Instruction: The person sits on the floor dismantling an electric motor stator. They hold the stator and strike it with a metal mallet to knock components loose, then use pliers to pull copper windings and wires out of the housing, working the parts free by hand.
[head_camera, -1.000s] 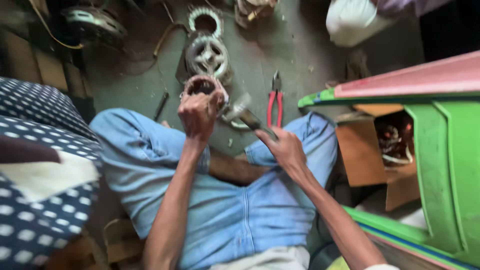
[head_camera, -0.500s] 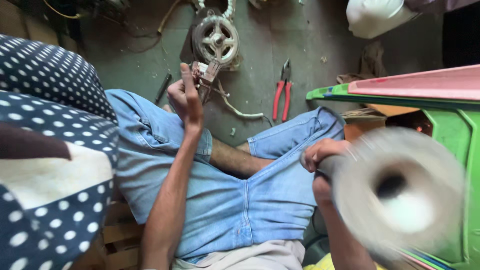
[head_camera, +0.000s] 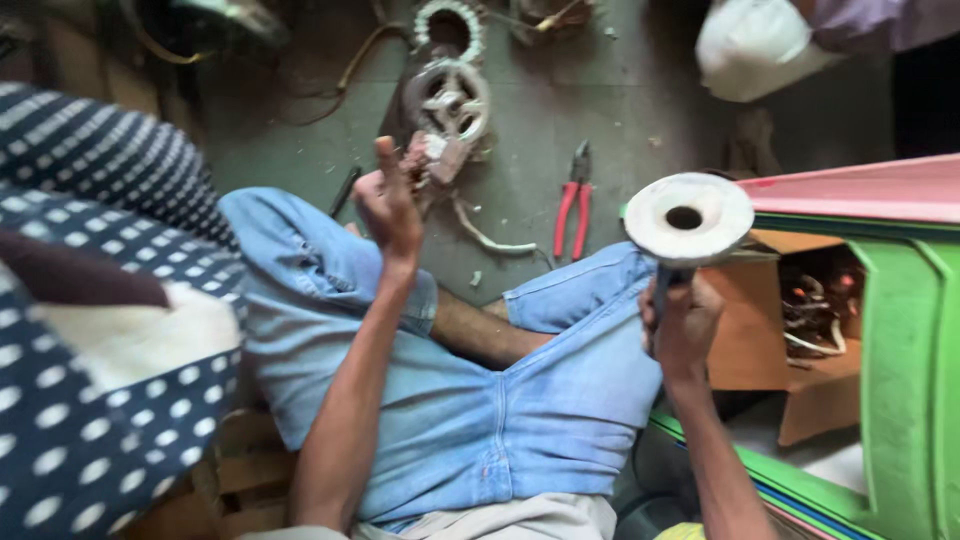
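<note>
right hand (head_camera: 682, 325) fingers clenched on disc tool (head_camera: 688, 217) | left hand (head_camera: 392, 205) fingers pinching motor part (head_camera: 437, 160) | risk: part may slip onto floor (head_camera: 600, 110) from loose pinch

Blurred small part in left hand (head_camera: 392, 205); white bag (head_camera: 757, 45) at one o'clock cut by top edge

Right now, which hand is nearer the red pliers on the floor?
Left. The left hand is raised to the left of the pliers, holding a small part. The right hand is below and right of them, gripping a round disc tool.
</note>
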